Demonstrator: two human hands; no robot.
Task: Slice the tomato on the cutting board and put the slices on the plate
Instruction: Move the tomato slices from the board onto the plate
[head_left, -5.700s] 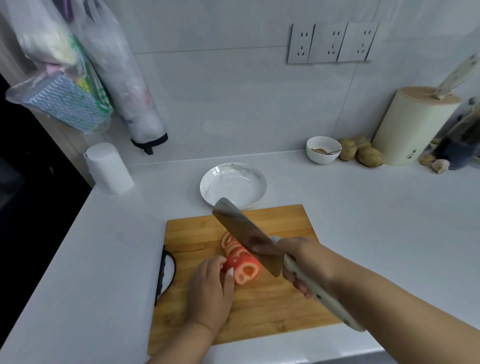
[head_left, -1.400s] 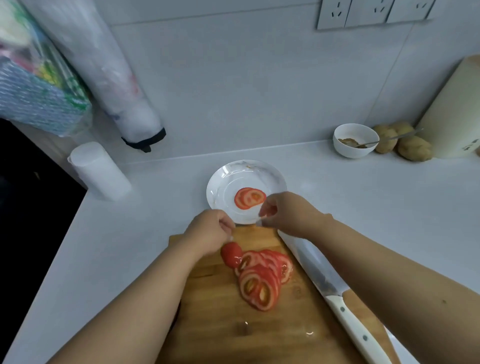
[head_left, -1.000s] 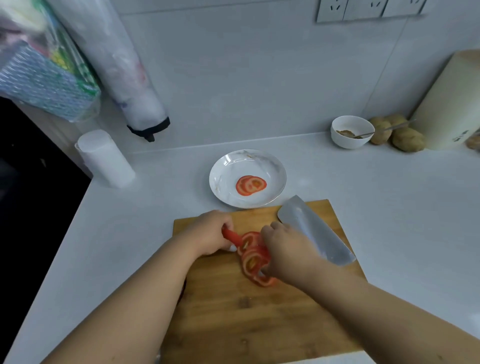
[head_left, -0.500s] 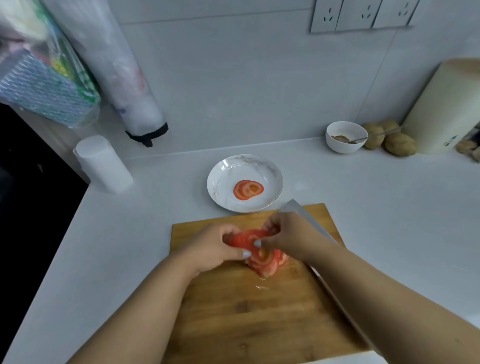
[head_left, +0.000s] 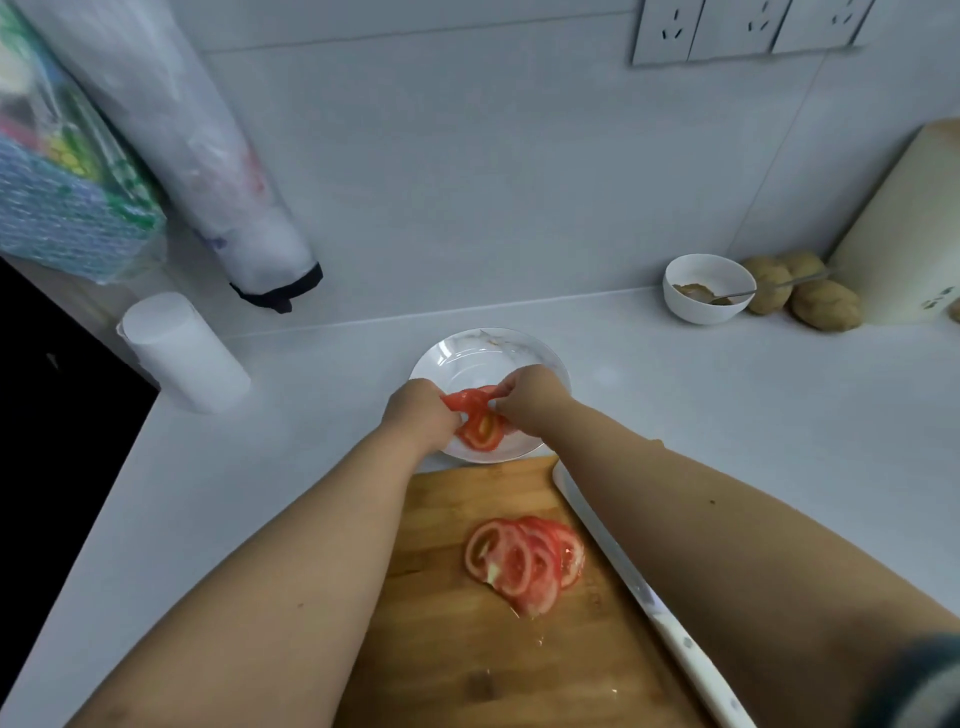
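Over the white plate, my left hand and my right hand together hold red tomato slices, pinched between the fingers just above the plate's middle. Whether earlier slices lie beneath them is hidden. A fan of several tomato slices still lies on the wooden cutting board. The cleaver rests flat along the board's right side, its white handle pointing toward me, with my right forearm above it.
A white cylinder stands at the left counter edge. A small white bowl with a spoon and several potatoes sit at the back right beside a cream knife block. Bagged items hang on the left wall.
Both hands lifted a bunch of slices off the cutting board and carried them forward over the plate. The rest of the slices stay fanned on the board.
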